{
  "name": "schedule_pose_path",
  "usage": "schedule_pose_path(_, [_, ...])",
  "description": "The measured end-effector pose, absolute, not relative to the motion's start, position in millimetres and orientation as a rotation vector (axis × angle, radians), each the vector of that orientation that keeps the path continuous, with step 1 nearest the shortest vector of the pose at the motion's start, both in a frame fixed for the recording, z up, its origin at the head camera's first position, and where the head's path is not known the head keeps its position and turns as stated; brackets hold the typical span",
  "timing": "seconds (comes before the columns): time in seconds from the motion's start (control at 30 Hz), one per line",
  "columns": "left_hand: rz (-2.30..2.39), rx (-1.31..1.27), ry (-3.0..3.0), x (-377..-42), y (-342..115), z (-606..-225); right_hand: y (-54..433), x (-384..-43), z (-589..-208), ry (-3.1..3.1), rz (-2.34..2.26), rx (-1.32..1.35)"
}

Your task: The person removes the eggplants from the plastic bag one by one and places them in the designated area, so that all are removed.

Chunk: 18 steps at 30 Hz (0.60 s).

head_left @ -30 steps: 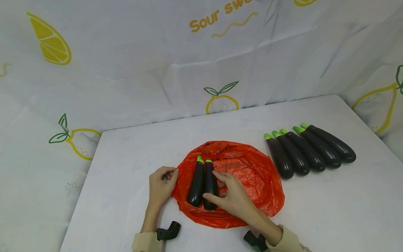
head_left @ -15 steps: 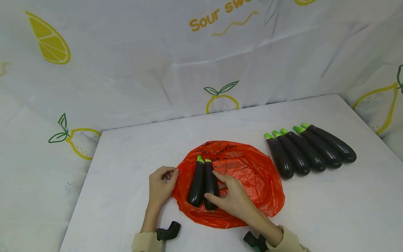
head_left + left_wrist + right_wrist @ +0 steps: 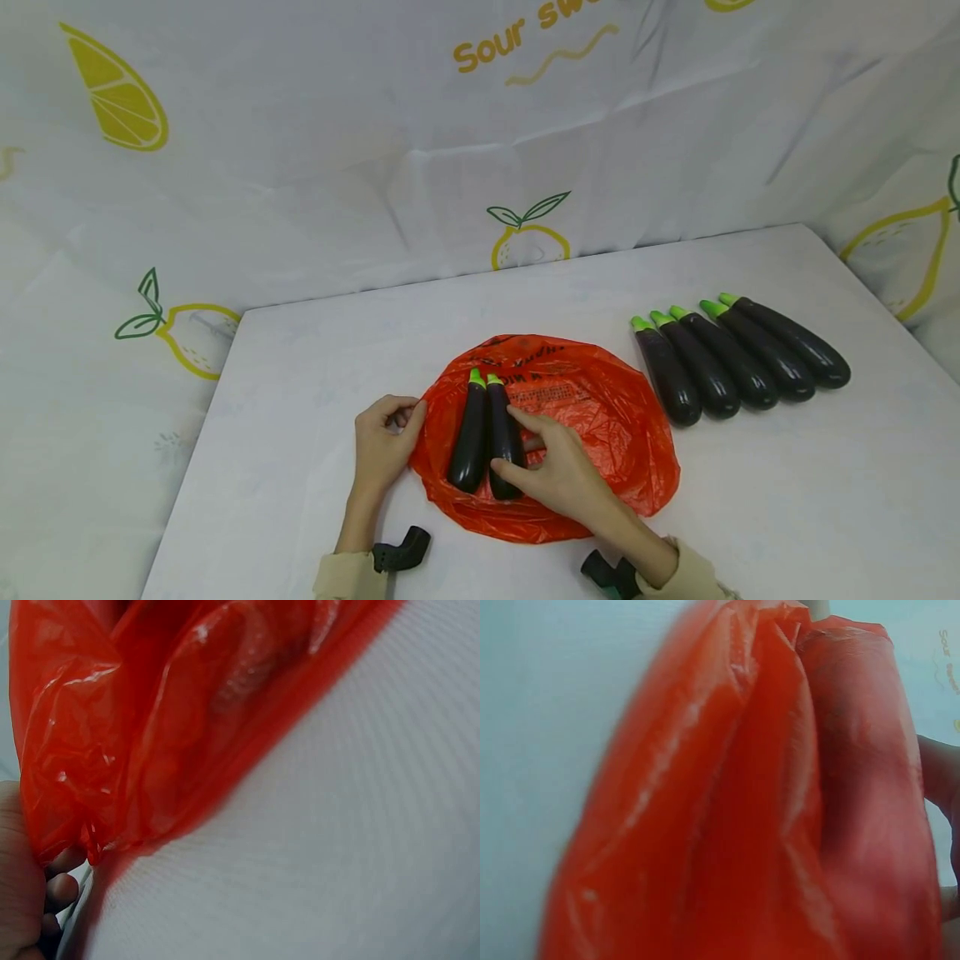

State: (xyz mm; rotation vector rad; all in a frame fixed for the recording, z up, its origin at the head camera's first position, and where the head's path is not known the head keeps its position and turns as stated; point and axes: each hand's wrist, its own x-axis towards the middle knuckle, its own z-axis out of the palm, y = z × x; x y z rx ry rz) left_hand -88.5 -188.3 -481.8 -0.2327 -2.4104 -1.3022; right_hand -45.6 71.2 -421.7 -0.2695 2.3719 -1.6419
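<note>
Placement apparently underway: left hand (image 3: 384,437) pinches red plastic bag (image 3: 607,433) at nine o'clock, right hand (image 3: 558,467) grips eggplant (image 3: 506,437) within, thumb and fingers parted to its width; release would call for widening them

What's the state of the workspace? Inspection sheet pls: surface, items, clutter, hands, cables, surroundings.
Surface: white tabletop, bag and eggplants on it.
Items: open red plastic bag with printing inside; left eggplant and right eggplant side by side in it, green stem ends pointing away from the person; row of five eggplants on the table, to the right of the bag.
Clutter: nothing seen; black devices sit at the wrists.
Left hand: pinches the bag's left edge.
Right hand: holds the right eggplant in the bag.
Cables: nothing seen.
Surroundings: white cloth backdrop, creased, with lemon prints and partly cut-off lettering.
</note>
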Motion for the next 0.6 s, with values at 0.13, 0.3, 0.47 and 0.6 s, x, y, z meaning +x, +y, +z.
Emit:
schedule_pose_path(0.13, [-1.300, -0.228, -2.414, -89, -188, -482, 73, -45, -418, 2.371, -1.636, -0.274])
schedule_pose_path(0.3, [-1.292, -0.230, -2.413, -89, -187, -482, 77, -44, -412, 2.381, -1.625, -0.287])
schedule_pose_path(0.47, [-1.293, -0.231, -2.411, -89, -187, -483, 80, -44, -408, 2.387, -1.615, -0.306])
schedule_pose_path(0.6, [-1.300, -0.219, -2.417, -88, -187, -482, 83, -44, -405, 2.400, -1.615, -0.324])
